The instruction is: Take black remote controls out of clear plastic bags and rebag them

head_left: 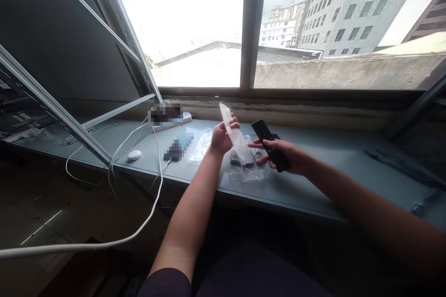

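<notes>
In my left hand (220, 137) is a long, narrow, translucent white plastic sleeve (238, 141), tilted with its upper end leaning away to the left. The fingers wrap round its upper half. My right hand (286, 152) grips a black remote control (265, 135) with small buttons, thumb on its face and some fingers stretched out towards the sleeve. Sleeve and remote are apart. Below both hands, clear plastic bags (249, 175) with dark contents lie on the grey-blue table (324, 185); the sleeve partly hides them. Another clear bag (201, 147) lies flat left of my left hand.
Left of the bags are a blurred-out phone-like thing (178, 148) with a cable and a round white device (134, 155). A white power strip (186, 117) lies behind. A thick white cable (153, 209) hangs over the front edge. Metal shelf framing (59, 106) slants on the left.
</notes>
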A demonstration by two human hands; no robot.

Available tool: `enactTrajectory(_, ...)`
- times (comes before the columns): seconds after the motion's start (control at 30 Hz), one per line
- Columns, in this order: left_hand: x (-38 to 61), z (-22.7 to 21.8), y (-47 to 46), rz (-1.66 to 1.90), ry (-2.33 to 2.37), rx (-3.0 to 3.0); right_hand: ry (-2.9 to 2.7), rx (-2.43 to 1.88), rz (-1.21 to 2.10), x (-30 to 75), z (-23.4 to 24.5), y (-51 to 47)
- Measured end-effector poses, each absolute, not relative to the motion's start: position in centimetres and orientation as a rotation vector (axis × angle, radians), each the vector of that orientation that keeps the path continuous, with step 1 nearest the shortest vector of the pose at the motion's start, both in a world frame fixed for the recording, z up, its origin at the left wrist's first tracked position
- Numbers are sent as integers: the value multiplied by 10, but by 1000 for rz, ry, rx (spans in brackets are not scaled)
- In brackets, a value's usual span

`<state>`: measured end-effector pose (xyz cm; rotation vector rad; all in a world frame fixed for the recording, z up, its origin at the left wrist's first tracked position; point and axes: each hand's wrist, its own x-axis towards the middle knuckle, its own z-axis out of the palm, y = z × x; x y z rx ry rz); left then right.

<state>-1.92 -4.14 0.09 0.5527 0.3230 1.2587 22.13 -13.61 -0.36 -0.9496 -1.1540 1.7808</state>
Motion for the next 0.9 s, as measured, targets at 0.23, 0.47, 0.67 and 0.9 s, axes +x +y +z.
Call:
enactTrajectory(0.23, -14, -3, -42, 1149, 280, 585, -1275, -941, 1845, 223, -10, -138)
enactTrajectory(0.47, -14, -11, -27, 1083, 485, 672, -1222, -953, 1642, 221, -12, -135)
enactTrajectory(0.67, -6, -21, -20, 1230, 796, 858, -1222, -1027, 1571, 219, -9, -133)
enactTrajectory(0.9, -21, -22, -14, 1426, 1105, 1042, -1262, -1004, 1606, 218, -6, -136)
